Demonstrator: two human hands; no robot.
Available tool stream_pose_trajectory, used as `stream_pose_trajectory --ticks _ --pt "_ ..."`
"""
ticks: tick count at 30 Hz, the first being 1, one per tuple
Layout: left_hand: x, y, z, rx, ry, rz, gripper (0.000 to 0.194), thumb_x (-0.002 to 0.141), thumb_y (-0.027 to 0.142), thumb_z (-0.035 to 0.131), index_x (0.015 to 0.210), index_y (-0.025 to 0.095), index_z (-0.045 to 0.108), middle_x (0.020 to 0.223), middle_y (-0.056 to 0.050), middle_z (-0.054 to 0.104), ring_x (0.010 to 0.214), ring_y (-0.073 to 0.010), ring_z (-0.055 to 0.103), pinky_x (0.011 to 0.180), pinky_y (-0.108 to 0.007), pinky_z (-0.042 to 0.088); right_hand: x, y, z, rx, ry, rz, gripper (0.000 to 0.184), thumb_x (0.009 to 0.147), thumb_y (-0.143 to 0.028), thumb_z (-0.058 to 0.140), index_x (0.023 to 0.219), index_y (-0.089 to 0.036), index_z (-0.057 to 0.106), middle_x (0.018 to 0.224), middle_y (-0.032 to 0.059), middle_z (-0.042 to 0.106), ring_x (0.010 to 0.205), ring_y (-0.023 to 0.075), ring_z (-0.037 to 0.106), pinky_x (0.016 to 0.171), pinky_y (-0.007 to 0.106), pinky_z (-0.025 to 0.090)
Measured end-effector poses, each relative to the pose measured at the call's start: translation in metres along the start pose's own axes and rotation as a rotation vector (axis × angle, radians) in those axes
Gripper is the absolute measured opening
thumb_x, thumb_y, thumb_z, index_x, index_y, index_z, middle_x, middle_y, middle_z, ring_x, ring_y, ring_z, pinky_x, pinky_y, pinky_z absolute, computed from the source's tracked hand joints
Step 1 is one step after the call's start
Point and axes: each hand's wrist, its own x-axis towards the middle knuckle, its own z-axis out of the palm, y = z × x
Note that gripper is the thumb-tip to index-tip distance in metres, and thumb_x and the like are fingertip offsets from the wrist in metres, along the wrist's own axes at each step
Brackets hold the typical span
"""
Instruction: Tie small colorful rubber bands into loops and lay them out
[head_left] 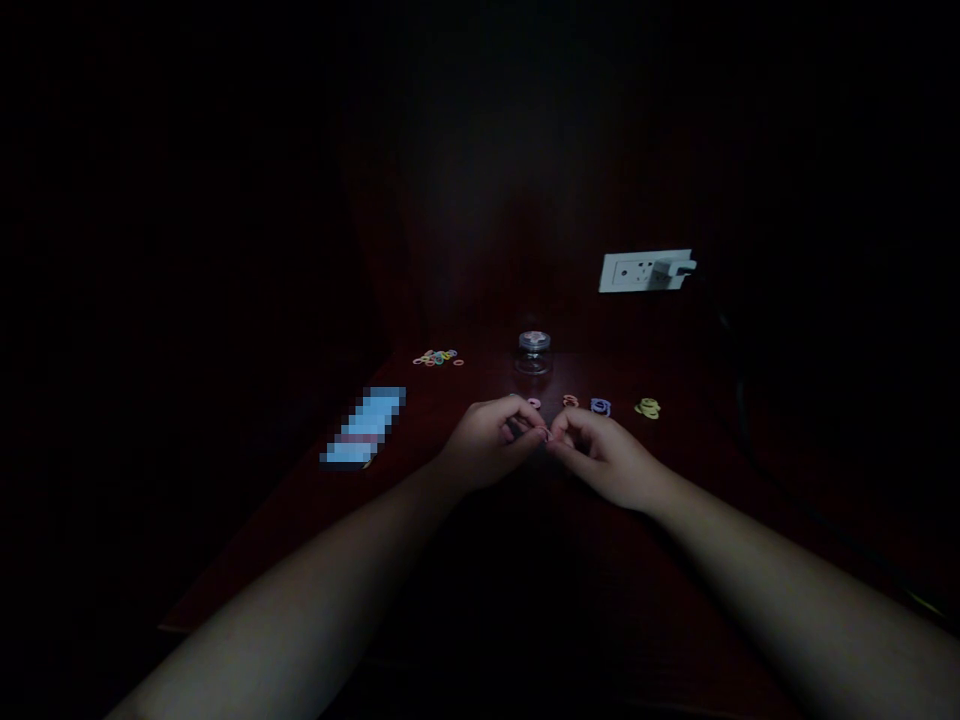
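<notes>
Pinching there, your left hand (484,445) and right hand (611,460) share one pinkish elastic band (545,434): easy pressure, lest it spring away!

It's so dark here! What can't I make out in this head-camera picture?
All in the head view:
- Small pinkish thing between the hands: too small and partly covered by fingers; its shape and exact grip are unclear.
- Pink pile: partly hidden behind the left hand.
- Bright rectangle: blurred into blocks; its contents are unreadable.
- Jar lid: its markings are too small.
- Forearms: cut off by the picture's edges.
</notes>
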Motion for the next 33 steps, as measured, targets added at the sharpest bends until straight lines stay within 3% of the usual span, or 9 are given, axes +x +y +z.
stream_pose_trajectory --ticks 6,13,19,24,28,33 --pt "0.0 0.0 0.002 -0.099 -0.017 -0.053 0.017 0.079 0.031 0.062 0.084 0.015 0.063 0.071 -0.001 0.064 0.057 -0.0068 0.053 0.052 -0.017 0.041 0.001 -0.005 -0.001 0.026 0.049 -0.029 0.013 0.087 -0.029 0.051 0.08 -0.018 0.053 0.062 -0.0035 0.044 0.056 0.0109 0.038 0.052 0.023 0.033" --pt "0.0 0.002 0.001 -0.141 -0.076 -0.079 0.02 0.086 0.032 0.054 0.088 0.014 0.062 0.08 -0.003 0.067 0.063 -0.0086 0.055 0.057 -0.02 0.043 0.002 -0.004 -0.004 0.027 0.135 0.015 0.014 0.085 -0.028 0.053 0.076 -0.017 0.055 0.065 -0.0006 0.05 0.058 0.0119 0.044 0.052 0.024 0.033" --pt "-0.001 -0.005 0.002 -0.097 -0.116 -0.07 0.021 0.089 0.033 0.049 0.087 0.015 0.06 0.082 -0.003 0.068 0.067 -0.0103 0.057 0.061 -0.021 0.042 0.004 0.0 -0.003 0.428 0.083 0.127 0.017 0.08 -0.03 0.058 0.072 -0.018 0.051 0.061 -0.0021 0.054 0.05 0.0101 0.048 0.05 0.024 0.035" --pt "-0.001 -0.004 -0.003 -0.029 -0.121 -0.014 0.022 0.09 0.032 0.046 0.088 0.016 0.06 0.083 -0.002 0.068 0.069 -0.0105 0.058 0.063 -0.022 0.042 0.005 0.007 -0.004 0.601 0.137 0.129 0.018 0.078 -0.03 0.063 0.072 -0.017 0.053 0.057 -0.0028 0.056 0.049 0.0093 0.049 0.052 0.023 0.035" --pt "-0.001 -0.001 -0.006 -0.016 -0.101 -0.001 0.021 0.09 0.031 0.046 0.088 0.015 0.059 0.084 -0.003 0.068 0.069 -0.0104 0.058 0.064 -0.022 0.043 0.006 0.008 -0.005 0.609 0.165 0.124 0.019 0.078 -0.031 0.064 0.072 -0.017 0.053 0.056 -0.0031 0.055 0.048 0.0094 0.049 0.051 0.024 0.035" --pt "-0.001 0.002 -0.004 -0.006 -0.104 -0.016 0.021 0.089 0.032 0.048 0.087 0.015 0.061 0.08 -0.002 0.067 0.063 -0.0095 0.055 0.059 -0.021 0.042 0.005 0.002 -0.002 0.523 0.08 0.13 0.024 0.079 -0.037 0.063 0.072 -0.017 0.051 0.057 -0.0029 0.055 0.047 0.009 0.048 0.048 0.023 0.036"
